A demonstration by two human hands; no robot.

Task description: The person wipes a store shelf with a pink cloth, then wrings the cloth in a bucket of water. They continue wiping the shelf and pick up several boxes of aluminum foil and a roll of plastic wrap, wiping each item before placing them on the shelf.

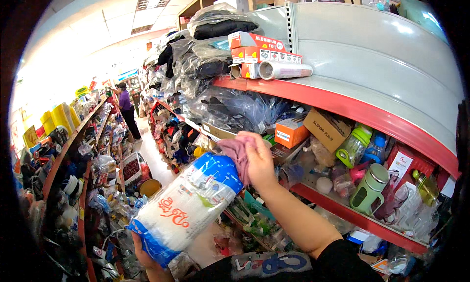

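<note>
In front of me, tilted over the aisle, is a clear plastic pack (187,205) with blue ends and white contents that look like disposable cups. My left hand (148,258) grips its lower end from below, most of the fingers hidden behind it. A crumpled mauve cloth (238,155) is bunched in my right hand (259,162), up against the pack's upper end. Beyond that hand, on the shelf, lie an orange box (291,133) and a brown Supor carton (326,127).
Aluminium foil boxes (257,54) and a plastic-wrapped roll (286,69) sit on the red-edged upper shelf (352,102). Below stand a green bottle (369,188) and other drinkware. Packed shelves (73,149) line the left side. A person in purple (126,102) stands farther down the aisle (154,149).
</note>
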